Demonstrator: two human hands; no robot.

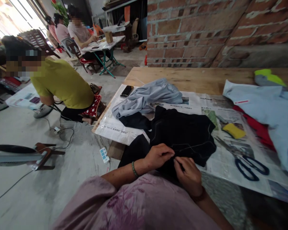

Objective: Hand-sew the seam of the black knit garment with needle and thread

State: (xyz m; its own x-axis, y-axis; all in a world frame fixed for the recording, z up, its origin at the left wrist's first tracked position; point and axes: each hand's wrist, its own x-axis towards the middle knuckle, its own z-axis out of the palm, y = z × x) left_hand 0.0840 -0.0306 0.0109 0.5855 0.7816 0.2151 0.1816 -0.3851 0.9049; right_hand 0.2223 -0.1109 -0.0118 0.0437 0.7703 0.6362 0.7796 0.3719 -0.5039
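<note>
A black cloth garment [182,131] with pale thread lines lies over the near table edge and hangs down toward my lap. My left hand [159,156], a green bracelet at its wrist, is closed in a pinch at the garment's near edge. Almost touching it, my right hand [188,174] pinches the same edge, fingers curled. Any needle or thread end between the fingertips is too small to make out. Right of the garment lie large dark-handled scissors [252,167] and a yellow pad [234,131].
Grey-blue cloth [156,94] and a phone [126,91] rest on the newspaper-covered table [206,100]. Light blue cloth [256,102] covers the right side. A brick wall [194,32] stands behind. On the left are a seated person [64,86], a fan [16,155] and a power strip [104,155].
</note>
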